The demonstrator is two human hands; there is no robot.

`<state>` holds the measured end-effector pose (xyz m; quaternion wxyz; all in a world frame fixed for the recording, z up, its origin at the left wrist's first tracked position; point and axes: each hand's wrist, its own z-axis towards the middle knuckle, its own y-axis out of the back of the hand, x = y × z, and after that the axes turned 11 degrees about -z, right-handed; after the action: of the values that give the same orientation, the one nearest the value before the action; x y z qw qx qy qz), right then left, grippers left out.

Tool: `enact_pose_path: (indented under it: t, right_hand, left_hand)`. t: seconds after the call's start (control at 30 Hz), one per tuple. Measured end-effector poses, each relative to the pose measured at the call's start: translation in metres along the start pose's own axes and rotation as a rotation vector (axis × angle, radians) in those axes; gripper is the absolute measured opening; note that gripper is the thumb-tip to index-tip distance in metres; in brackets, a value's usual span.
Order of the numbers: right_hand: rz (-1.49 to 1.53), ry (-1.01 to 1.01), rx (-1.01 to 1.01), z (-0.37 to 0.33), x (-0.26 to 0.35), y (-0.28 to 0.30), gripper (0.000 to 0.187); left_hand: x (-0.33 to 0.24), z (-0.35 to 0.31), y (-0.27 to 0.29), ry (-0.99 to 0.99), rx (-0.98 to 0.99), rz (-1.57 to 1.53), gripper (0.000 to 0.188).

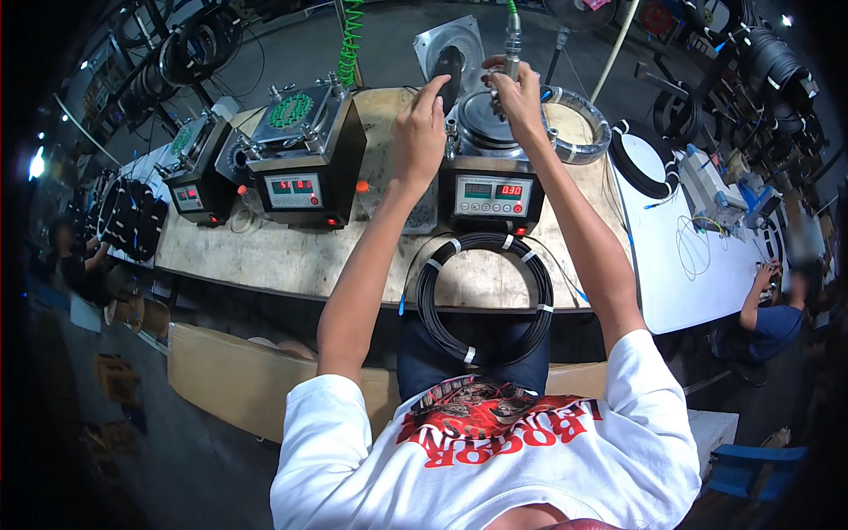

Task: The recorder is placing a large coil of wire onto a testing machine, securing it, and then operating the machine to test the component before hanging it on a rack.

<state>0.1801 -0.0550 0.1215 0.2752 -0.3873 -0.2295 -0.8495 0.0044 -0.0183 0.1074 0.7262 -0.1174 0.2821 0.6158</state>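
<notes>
My left hand is raised at the left of the nearest benchtop machine, fingers closed on the edge of a thin black disc seen nearly edge-on. Behind the disc, a square metal plate stands tilted up. My right hand grips a metal air nozzle on a green hose, above the machine's round metal platen. Its fingertips are partly hidden. A coil of black cable with white ties lies at the bench's front edge, overhanging my lap.
Two similar machines with green-studded tops stand to the left on the wooden bench. A clear tubing coil and another black cable coil lie right. A person sits at the white table; another is far left.
</notes>
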Motion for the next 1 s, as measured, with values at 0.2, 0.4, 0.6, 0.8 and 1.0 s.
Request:
enact_pose_path:
  t: [0.2,0.4,0.6,0.8,1.0]
  right_hand:
    - [0.031,-0.109,0.267,-0.003,0.019,0.030,0.024]
    - [-0.109,-0.011,0.297,0.026,-0.004,0.080,0.021]
    - [-0.183,-0.077,0.422,0.043,0.012,0.110,0.022]
    - [0.038,-0.149,0.403,0.003,0.032,0.071,0.026]
    - [-0.079,0.066,0.138,0.006,0.010,0.049,0.028]
  left_hand:
    - [0.007,-0.002,0.003,0.025,0.089,0.024,0.032]
    - [0.005,0.001,-0.014,-0.076,0.213,0.133,0.040]
    - [-0.007,0.010,-0.024,-0.283,0.467,0.313,0.056]
    - [0.002,0.021,-0.009,-0.092,0.277,0.384,0.046]
    - [-0.008,0.020,-0.016,-0.151,0.308,0.341,0.047]
